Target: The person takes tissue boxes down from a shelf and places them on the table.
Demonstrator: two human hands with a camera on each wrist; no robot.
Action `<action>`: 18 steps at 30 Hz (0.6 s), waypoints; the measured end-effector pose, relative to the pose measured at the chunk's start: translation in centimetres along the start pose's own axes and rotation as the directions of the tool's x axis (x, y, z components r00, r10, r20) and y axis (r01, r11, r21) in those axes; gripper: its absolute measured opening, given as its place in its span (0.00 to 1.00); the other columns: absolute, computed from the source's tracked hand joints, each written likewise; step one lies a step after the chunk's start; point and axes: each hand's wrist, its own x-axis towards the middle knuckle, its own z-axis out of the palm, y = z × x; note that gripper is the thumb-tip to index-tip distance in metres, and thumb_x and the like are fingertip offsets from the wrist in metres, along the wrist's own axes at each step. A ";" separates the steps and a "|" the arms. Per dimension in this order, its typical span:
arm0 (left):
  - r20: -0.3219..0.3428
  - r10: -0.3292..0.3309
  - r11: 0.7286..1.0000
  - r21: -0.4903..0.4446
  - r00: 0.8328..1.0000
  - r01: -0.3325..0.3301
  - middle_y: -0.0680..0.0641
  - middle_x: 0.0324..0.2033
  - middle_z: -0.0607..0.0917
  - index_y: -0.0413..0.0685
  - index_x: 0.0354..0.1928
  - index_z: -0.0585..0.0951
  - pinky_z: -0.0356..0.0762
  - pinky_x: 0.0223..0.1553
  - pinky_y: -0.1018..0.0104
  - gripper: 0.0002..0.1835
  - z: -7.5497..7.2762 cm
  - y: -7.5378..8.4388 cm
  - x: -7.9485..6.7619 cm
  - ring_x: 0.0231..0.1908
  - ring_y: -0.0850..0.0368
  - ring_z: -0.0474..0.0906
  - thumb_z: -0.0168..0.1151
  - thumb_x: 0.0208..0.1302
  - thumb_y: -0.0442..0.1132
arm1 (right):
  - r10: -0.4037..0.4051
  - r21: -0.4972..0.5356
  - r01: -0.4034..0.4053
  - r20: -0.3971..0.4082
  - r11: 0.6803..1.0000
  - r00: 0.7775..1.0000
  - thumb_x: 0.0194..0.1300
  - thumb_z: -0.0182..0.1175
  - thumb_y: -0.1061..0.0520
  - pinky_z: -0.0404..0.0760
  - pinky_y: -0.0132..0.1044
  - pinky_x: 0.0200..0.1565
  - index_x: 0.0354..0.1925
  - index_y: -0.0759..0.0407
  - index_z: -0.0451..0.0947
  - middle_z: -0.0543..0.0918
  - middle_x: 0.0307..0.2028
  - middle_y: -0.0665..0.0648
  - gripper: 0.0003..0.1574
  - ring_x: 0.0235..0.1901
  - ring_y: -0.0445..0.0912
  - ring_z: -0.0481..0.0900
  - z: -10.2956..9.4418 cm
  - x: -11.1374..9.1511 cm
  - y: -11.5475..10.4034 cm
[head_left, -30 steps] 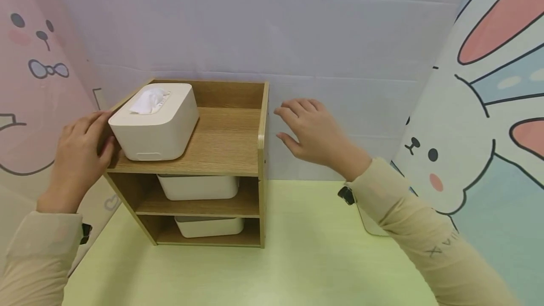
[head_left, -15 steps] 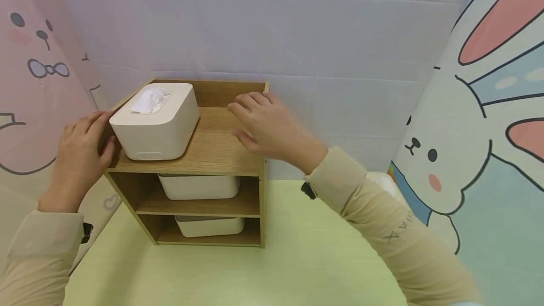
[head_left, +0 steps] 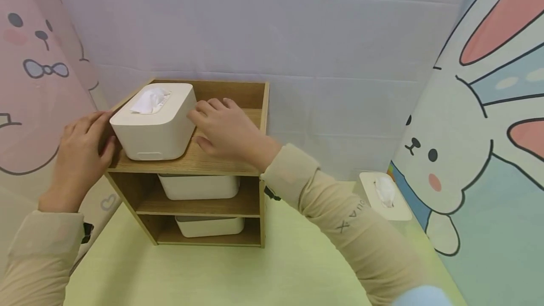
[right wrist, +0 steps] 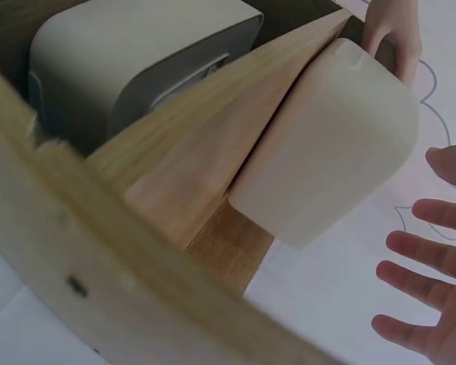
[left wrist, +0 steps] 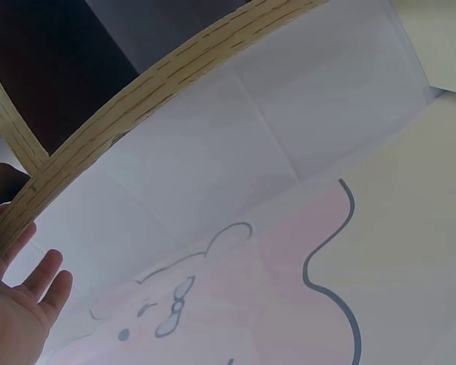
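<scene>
A white tissue box (head_left: 155,143), with a tissue poking from its top slot, sits on the left part of the top board of a small wooden shelf (head_left: 262,216). At the shelf's upper left corner, my left hand (head_left: 80,155) straddles the side panel, thumb on the inner side near the box. The left wrist view has the other fingers (left wrist: 42,274) of that hand outside the wooden edge. My right hand (head_left: 227,129) hovers over the top board, right beside the box's right side. Its fingers (right wrist: 422,251) are spread with nothing held, as the right wrist view shows.
Two white bins stand in the shelf's compartments, one in the middle (head_left: 199,188) and one at the bottom (head_left: 210,228). A second tissue box (head_left: 386,197) is at the right edge of the yellow-green table (head_left: 212,277). Printed cloths hang at both sides.
My right hand has moved left, from outside the shelf's right panel to beside the tissue box. The second tissue box has come out from behind my right arm. My left hand has stayed in place.
</scene>
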 end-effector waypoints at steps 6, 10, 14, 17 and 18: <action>-0.002 0.004 1.000 0.001 1.000 -0.004 0.33 0.55 0.72 0.39 0.61 0.68 0.55 0.60 0.44 0.28 -0.2 0.2 0.1 0.53 0.30 0.63 0.56 0.55 0.28 | -0.015 0.029 0.014 0.006 0.999 1.000 0.64 0.46 0.42 0.69 0.42 0.56 0.57 0.49 0.63 0.71 0.54 0.49 0.26 0.55 0.46 0.70 0.4 1.8 -1.2; 0.000 0.000 1.000 -0.003 1.000 0.000 0.33 0.55 0.72 0.39 0.61 0.68 0.55 0.61 0.44 0.28 -0.1 0.2 0.1 0.53 0.30 0.63 0.56 0.55 0.28 | -0.019 0.027 0.019 0.020 0.999 1.000 0.64 0.46 0.41 0.70 0.40 0.53 0.56 0.48 0.64 0.71 0.52 0.48 0.25 0.52 0.44 0.70 0.6 2.8 -1.9; 0.007 -0.008 1.000 -0.005 1.000 0.008 0.33 0.56 0.71 0.40 0.61 0.68 0.54 0.62 0.44 0.28 0.0 0.1 0.0 0.54 0.30 0.62 0.56 0.55 0.28 | -0.015 0.027 0.014 0.050 1.000 0.999 0.65 0.44 0.40 0.70 0.40 0.53 0.58 0.47 0.62 0.70 0.53 0.47 0.27 0.52 0.44 0.70 0.7 3.6 -2.4; 0.009 -0.008 1.000 -0.002 1.000 0.008 0.33 0.56 0.71 0.40 0.61 0.68 0.54 0.63 0.45 0.28 -0.1 0.1 -0.1 0.54 0.30 0.62 0.56 0.55 0.28 | -0.012 0.029 0.010 0.071 1.000 0.997 0.66 0.44 0.40 0.70 0.41 0.55 0.61 0.47 0.59 0.68 0.57 0.48 0.28 0.55 0.44 0.69 0.8 4.2 -2.8; 0.009 -0.007 1.000 -0.001 1.000 0.007 0.33 0.56 0.71 0.39 0.61 0.67 0.54 0.63 0.45 0.28 -0.1 0.0 -0.1 0.54 0.30 0.62 0.56 0.55 0.28 | -0.012 0.027 0.010 0.074 1.000 0.997 0.66 0.44 0.41 0.70 0.40 0.55 0.61 0.47 0.59 0.68 0.58 0.48 0.28 0.55 0.44 0.69 0.8 4.3 -2.9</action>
